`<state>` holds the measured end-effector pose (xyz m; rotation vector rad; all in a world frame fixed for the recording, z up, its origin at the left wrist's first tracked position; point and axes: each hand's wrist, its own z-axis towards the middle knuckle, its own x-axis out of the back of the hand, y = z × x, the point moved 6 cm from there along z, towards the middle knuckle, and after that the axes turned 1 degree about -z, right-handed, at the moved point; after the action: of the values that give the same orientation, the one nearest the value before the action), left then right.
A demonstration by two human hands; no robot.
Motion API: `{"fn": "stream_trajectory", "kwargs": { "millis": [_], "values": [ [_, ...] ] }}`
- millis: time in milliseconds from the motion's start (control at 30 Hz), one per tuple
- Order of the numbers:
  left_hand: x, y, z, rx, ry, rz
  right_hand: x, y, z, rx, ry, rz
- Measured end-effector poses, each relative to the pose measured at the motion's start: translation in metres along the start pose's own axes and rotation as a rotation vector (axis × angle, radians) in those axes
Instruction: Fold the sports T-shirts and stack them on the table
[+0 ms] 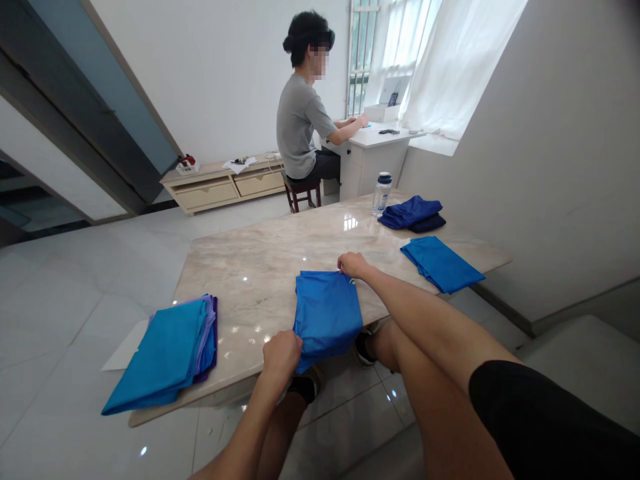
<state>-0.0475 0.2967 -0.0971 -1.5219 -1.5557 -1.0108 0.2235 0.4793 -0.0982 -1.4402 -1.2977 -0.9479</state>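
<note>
A folded blue cloth (327, 310) lies at the front edge of the marble table, its near part hanging over the side. My left hand (283, 357) is closed on the cloth's near left edge. At the far right corner, beside a small yellow-green mark, my right hand (353, 265) pinches the fabric. Whether the cloth is a garment or a plain sheet, I cannot tell. Off to the left sits a stack of folded cloths (165, 353), teal on top with purple and blue beneath. Another folded blue cloth (443, 263) rests to the right.
A dark blue crumpled cloth (413, 213) and a clear bottle (382, 195) stand at the far side of the marble table (240, 260). Beyond it, a person (303, 113) sits on a stool at a white desk (375, 137). A low cabinet (210, 190) lines the wall.
</note>
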Motion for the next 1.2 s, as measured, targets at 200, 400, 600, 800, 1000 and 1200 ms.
{"fn": "stream_trajectory", "kwargs": {
  "millis": [200, 400, 600, 800, 1000, 1200],
  "values": [
    [-0.007, -0.008, -0.002, -0.022, 0.122, -0.102, 0.005, -0.003, 0.003, -0.016, -0.007, 0.021],
    [-0.020, -0.019, -0.001, -0.007, 0.126, -0.223, -0.001, -0.058, 0.006, 0.225, 0.002, 0.063],
    [-0.028, -0.019, -0.004, -0.083, 0.153, -0.255, -0.016, -0.094, 0.018, 0.272, -0.022, 0.050],
    [-0.030, -0.021, -0.006, -0.120, 0.136, -0.223, -0.030, -0.093, 0.018, 0.191, -0.061, -0.003],
    [-0.025, -0.025, -0.007, -0.119, 0.237, -0.342, -0.020, -0.081, 0.020, 0.090, 0.011, 0.036],
    [-0.033, -0.044, 0.005, -0.123, 0.353, -0.451, 0.004, -0.051, 0.008, 0.040, 0.139, 0.095]
  ]
}}
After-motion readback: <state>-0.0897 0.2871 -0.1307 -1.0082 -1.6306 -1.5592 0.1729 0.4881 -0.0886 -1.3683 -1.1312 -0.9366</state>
